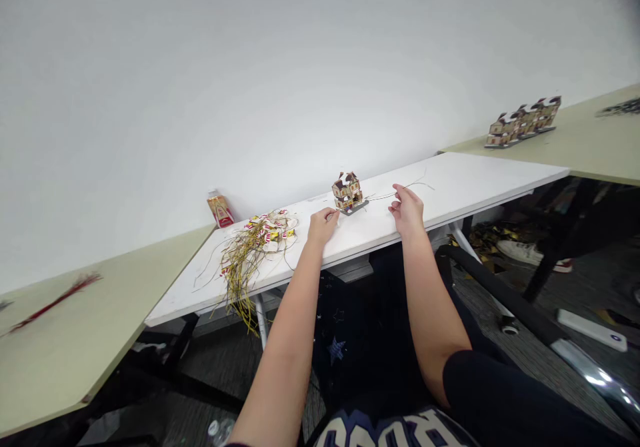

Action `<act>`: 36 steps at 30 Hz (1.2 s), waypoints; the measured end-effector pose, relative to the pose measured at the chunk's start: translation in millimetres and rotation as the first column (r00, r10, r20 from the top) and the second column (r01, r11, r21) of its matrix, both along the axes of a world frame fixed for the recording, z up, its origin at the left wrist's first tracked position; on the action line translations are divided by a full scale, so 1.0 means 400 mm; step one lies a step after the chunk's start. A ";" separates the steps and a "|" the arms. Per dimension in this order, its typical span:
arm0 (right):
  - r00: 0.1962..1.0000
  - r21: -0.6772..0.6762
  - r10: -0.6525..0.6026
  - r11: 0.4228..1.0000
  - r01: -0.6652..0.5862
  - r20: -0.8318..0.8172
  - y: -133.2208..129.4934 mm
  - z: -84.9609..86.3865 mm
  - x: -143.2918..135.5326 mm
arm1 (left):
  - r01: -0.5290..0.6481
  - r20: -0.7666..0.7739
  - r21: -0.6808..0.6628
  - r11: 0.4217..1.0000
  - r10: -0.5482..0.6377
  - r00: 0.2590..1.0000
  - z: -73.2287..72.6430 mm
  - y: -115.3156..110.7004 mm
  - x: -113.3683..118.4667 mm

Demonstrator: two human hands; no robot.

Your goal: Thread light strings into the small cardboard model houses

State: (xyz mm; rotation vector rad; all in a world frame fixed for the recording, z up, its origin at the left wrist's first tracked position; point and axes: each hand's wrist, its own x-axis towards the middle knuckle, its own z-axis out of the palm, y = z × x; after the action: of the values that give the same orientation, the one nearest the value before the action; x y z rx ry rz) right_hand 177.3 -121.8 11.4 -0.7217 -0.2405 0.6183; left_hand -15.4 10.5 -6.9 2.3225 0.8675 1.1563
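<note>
A small model house [347,192] on a grey base stands upright on the white table [450,183]. My left hand [323,225] is closed at the left corner of the base, its thumb and finger pinched together. Thin wires [383,197] run from the house to my right hand [407,210], which pinches them between thumb and finger, their loose ends reaching past it to the right. Left of my left hand lies a tangled pile of yellow-brown cords [243,260] with small red, white and yellow pieces [270,230].
A red and orange carton [220,210] stands by the wall at the table's left end. More model houses [523,125] stand in a row on the right table. A red bundle [57,301] lies on the left table. A black chair arm [500,293] is at lower right.
</note>
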 end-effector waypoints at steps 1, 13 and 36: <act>1.000 -0.012 -0.004 1.000 0.004 -0.025 -0.002 -0.002 0.003 | 0.002 0.002 -0.010 1.000 -0.002 1.000 0.000 0.001 0.000; 0.986 -0.144 -0.169 0.975 0.169 0.012 0.003 -0.026 0.032 | -0.001 -0.009 -0.037 0.999 0.001 1.000 -0.014 0.016 0.005; 0.931 -0.134 0.306 0.932 -0.335 -0.198 0.144 0.007 -0.104 | -0.043 -0.096 0.036 0.998 0.046 0.994 -0.028 0.027 0.004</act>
State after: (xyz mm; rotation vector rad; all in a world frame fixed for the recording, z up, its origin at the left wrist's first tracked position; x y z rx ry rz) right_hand 135.8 -64.1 14.0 -0.7903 -0.1469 1.0203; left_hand -13.7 21.4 -18.0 2.4160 0.9455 1.0919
